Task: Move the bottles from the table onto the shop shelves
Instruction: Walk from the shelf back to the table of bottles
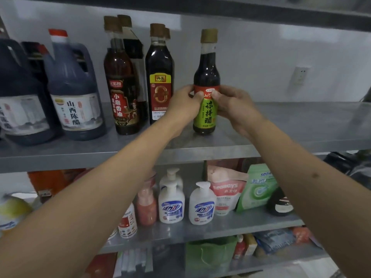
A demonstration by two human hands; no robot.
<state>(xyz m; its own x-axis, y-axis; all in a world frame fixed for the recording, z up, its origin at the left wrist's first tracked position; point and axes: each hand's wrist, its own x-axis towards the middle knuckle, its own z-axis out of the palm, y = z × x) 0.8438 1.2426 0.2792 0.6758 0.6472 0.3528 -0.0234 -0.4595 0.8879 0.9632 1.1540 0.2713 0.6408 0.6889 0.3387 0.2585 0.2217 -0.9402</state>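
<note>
Forearms, then left hand (183,103) and right hand (233,103), both pinching vinegar bottle (205,93) upright on upper shelf (291,127), just right of two tall bottles (159,77); risk: uneven release tipping its narrow base into neighbours.

Both hands' fingers (197,96) curled, pinching.
</note>
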